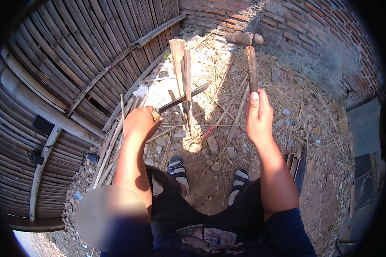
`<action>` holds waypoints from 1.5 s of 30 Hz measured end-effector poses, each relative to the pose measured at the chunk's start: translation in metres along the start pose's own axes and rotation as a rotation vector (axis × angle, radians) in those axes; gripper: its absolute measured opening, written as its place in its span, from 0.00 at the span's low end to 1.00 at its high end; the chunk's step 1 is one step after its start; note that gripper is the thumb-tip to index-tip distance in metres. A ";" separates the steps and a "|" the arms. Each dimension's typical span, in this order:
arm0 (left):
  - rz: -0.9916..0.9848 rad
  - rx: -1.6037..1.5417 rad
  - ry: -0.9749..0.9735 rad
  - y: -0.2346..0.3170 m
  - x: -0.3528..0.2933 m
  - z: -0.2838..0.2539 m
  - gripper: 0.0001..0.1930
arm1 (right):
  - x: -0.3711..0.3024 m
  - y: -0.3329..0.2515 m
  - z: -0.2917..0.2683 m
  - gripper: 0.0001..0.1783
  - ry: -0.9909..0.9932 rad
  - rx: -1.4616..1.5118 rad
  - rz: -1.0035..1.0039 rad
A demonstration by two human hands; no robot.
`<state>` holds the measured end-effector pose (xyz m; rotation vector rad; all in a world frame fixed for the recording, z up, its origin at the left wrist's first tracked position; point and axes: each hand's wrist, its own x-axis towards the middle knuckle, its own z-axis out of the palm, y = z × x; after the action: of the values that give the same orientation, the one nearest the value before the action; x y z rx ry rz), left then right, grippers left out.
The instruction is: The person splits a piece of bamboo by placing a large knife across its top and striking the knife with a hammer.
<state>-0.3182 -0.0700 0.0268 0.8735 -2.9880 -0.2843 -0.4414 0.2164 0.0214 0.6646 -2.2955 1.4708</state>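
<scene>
In the head view, a machete (176, 103) is gripped in the closed left hand (138, 123), its blade seemingly wedged through upright split wood (178, 60); a hammer (252, 68) is clasped in the right hand (259, 115). Splitting appears underway; a blow to the blade's protruding end seems needed.

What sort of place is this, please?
Probably a rough outdoor yard: a bamboo-slat wall stands on the left, a weathered brick wall closes the far side, and dry straw lies scattered over the dirt ground.
</scene>
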 end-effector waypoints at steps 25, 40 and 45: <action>0.080 0.113 0.012 0.011 -0.002 0.008 0.27 | -0.005 0.035 -0.046 0.19 -0.218 0.216 0.084; 0.133 0.070 -0.007 0.029 0.001 0.024 0.21 | -0.018 0.025 -0.048 0.20 -0.163 -0.040 0.033; 0.161 0.034 -0.033 0.041 0.004 0.029 0.19 | -0.022 0.046 -0.028 0.22 -0.440 -0.353 0.228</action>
<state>-0.3455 -0.0333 0.0057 0.6317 -3.0790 -0.2479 -0.4470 0.2632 -0.0130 0.6907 -2.9577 1.0299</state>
